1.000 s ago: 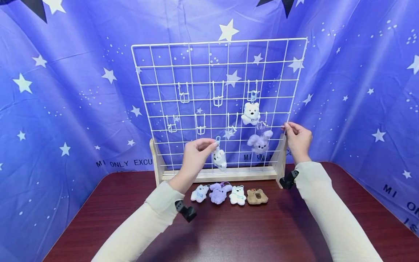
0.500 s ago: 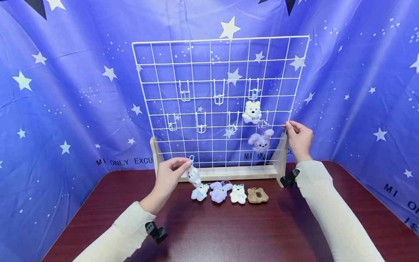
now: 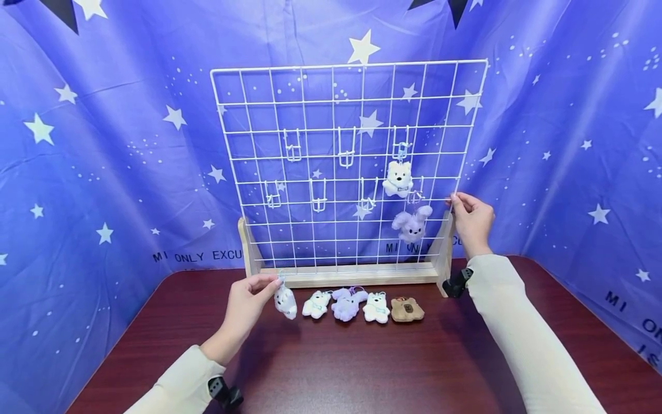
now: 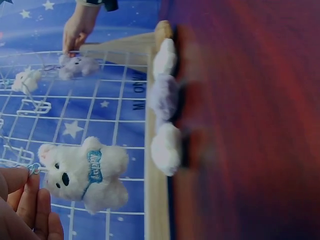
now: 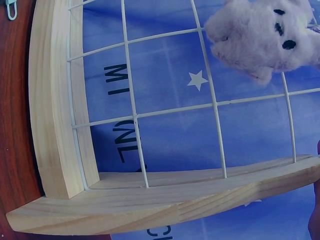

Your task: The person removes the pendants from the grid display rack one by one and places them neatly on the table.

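My left hand (image 3: pixel 247 306) pinches the clasp of a white plush keychain (image 3: pixel 285 302) between thumb and fingers, low before the rack's left foot. In the left wrist view this plush (image 4: pixel 85 175) shows a black nose and a blue tag, with the left hand (image 4: pixel 27 210) at its clasp. My right hand (image 3: pixel 473 221) grips the right edge of the white wire grid (image 3: pixel 348 127). A white plush (image 3: pixel 398 179) and a purple long-eared plush (image 3: pixel 412 225) hang from hooks at the grid's right side.
On the table (image 3: pixel 331 368), right of the held plush, lie a white plush (image 3: pixel 316 305), a purple one (image 3: pixel 347 305), another white one (image 3: pixel 376 308) and a brown one (image 3: pixel 407 310). Several hooks stick out from the grid. A wooden base (image 3: pixel 362 276) supports it.
My left hand has carried the white plush down and to the left, from in front of the grid to just left of the row on the table. The right hand has stayed at the grid's edge.
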A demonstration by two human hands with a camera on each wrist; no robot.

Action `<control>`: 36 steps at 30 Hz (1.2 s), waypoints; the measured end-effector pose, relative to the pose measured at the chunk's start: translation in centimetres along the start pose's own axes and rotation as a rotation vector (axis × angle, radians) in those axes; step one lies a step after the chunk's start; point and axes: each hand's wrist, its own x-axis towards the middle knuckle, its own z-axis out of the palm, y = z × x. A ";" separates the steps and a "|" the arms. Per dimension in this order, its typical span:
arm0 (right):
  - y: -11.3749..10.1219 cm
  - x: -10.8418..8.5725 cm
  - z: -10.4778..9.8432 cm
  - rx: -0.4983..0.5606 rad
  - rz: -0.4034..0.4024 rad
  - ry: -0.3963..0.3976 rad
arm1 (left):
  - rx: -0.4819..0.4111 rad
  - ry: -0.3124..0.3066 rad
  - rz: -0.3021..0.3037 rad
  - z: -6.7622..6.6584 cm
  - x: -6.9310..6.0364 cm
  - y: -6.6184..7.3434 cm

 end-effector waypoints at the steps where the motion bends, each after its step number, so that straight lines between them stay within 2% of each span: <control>1: 0.0 0.0 0.0 0.002 0.000 0.000 | 0.003 0.000 -0.007 -0.1 -0.1 -0.3; 9: 0.0 0.1 -0.1 -0.009 -0.002 -0.002 | 0.016 0.001 -0.071 -0.4 -1.3 -2.1; 15: 0.0 0.2 -0.2 0.003 -0.007 -0.006 | 0.021 -0.011 -0.128 -0.1 -1.5 -3.1; 22: -0.2 -0.2 -0.2 -0.026 -0.001 -0.015 | 0.010 -0.002 -0.187 0.5 -0.3 -4.3; 29: 0.1 0.0 -0.1 -0.004 -0.014 0.001 | 0.052 -0.003 -0.183 1.2 1.2 -5.3; 36: 0.1 0.0 -0.1 0.025 -0.028 0.006 | 0.063 -0.003 -0.235 2.0 2.1 -6.5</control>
